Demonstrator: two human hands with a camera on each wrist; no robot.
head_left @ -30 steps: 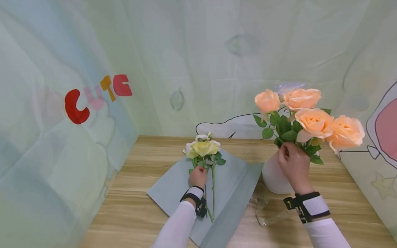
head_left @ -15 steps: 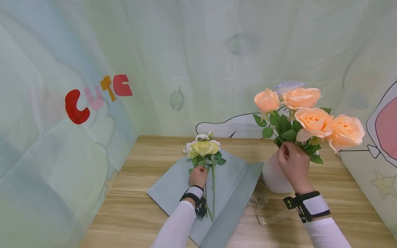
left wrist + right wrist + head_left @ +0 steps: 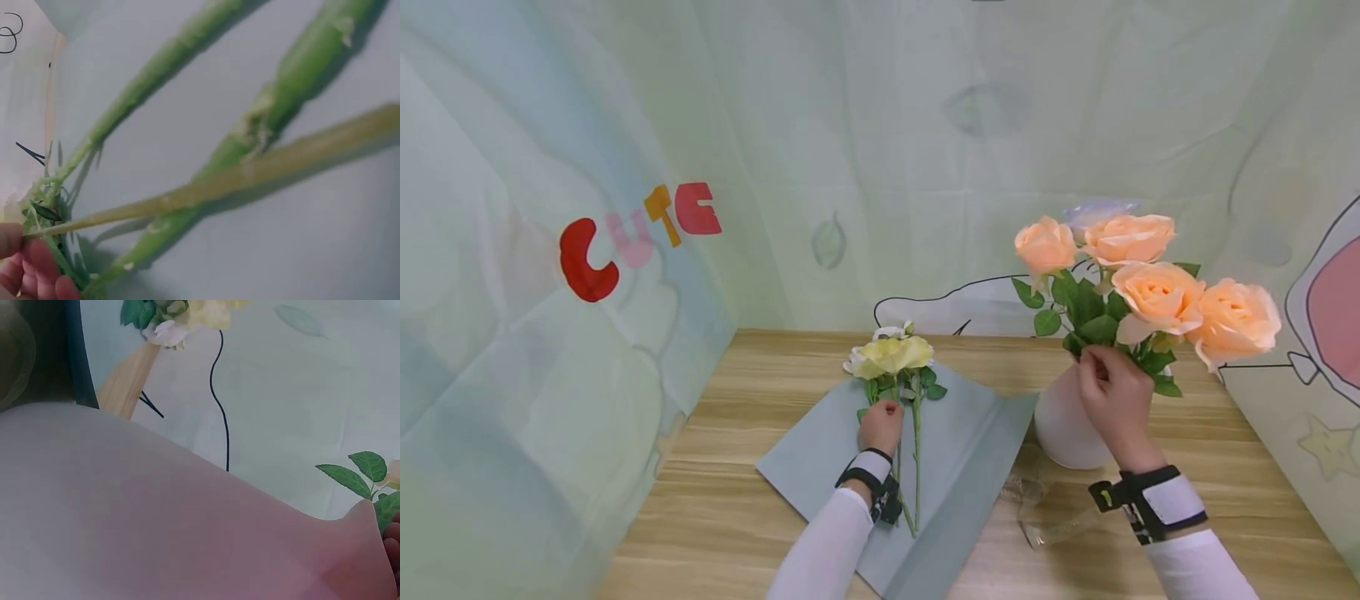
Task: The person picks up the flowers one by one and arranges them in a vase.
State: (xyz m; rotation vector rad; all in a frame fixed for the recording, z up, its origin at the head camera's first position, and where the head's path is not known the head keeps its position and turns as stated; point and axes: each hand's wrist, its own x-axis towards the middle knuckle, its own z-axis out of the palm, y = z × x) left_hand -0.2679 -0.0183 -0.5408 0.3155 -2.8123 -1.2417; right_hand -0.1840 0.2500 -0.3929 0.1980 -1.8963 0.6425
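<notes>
My left hand (image 3: 880,427) pinches the thin stem (image 3: 162,203) of a yellow flower (image 3: 891,356) between thumb and fingertips. That flower overlaps white flowers (image 3: 891,332) on grey-blue wrapping paper (image 3: 820,450); two thicker green stems (image 3: 250,128) run beneath its stem in the left wrist view. My right hand (image 3: 1117,404), fingers curled, grips among the leafy stems just under several peach roses (image 3: 1161,293), over the mouth of a white vase (image 3: 1063,429). In the right wrist view the vase (image 3: 156,506) fills the lower part, hiding most of that hand.
A clear, transparent object (image 3: 1037,512) lies on the wooden table (image 3: 715,467) in front of the vase, beside the paper. The paper's right side is folded up. Printed fabric (image 3: 880,150) encloses the back and sides. A pale purple thing (image 3: 1097,212) shows behind the roses.
The yellow flower has shifted slightly up and right with my left hand, covering more of the white flowers. My right hand has moved a little to the right; the roses stay almost still.
</notes>
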